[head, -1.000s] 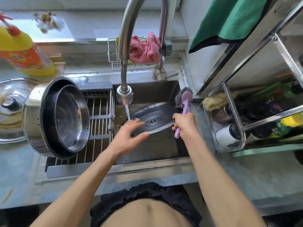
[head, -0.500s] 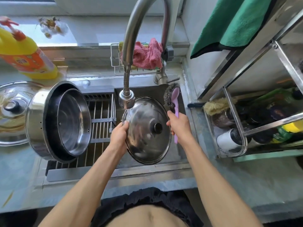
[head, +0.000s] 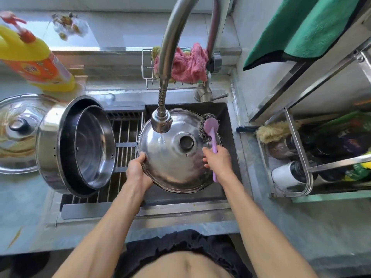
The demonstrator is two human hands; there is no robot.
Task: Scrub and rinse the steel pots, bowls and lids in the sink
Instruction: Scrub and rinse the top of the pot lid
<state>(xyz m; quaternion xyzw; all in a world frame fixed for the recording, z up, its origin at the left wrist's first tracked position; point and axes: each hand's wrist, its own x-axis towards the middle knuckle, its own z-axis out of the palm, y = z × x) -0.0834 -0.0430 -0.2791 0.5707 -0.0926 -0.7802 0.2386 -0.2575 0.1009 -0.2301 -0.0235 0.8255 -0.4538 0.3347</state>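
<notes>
Domed steel lid (head: 172, 167) (knob up, wet) gripped by left hand (head: 137, 170); right hand (head: 217, 160) grips scrubber (head: 209, 129).

Grey stone counter (head: 301, 233), sunlit window ledge (head: 112, 33), steel rack (head: 297, 157), green towel (head: 313, 27)

The lid (head: 176, 157) sits in the sink (head: 224, 117) under the faucet (head: 161, 121), pots (head: 78, 145) left on the rack (head: 126, 145).

Rack bottles (head: 329, 149) blurred, perhaps condiments; unreadable.
</notes>
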